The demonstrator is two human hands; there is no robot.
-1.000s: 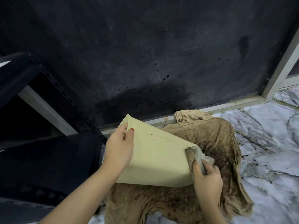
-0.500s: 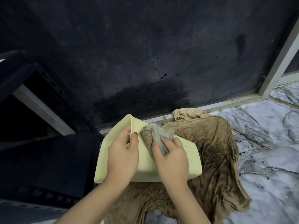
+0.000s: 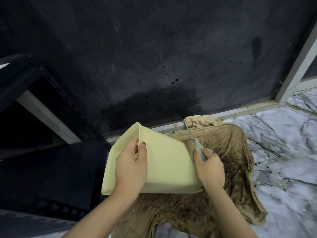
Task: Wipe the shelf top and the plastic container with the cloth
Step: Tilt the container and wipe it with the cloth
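A pale yellow plastic container (image 3: 164, 162) is held tipped on its side above the floor, its open mouth facing left. My left hand (image 3: 131, 166) grips its rim, thumb on the outer wall and fingers inside. My right hand (image 3: 210, 166) is closed on a small grey-brown cloth (image 3: 199, 148), which is pressed against the container's right edge. The dark shelf (image 3: 51, 169) stands at the left, with its top out of sight.
A large stained brown garment (image 3: 223, 186) lies spread on the marble floor (image 3: 283, 152) under the container. A dark, spattered panel (image 3: 154, 57) in a pale metal frame (image 3: 295, 71) fills the back.
My right hand slid the cloth from the container's upper middle across to its right edge. The container has tipped so more of its side wall shows.
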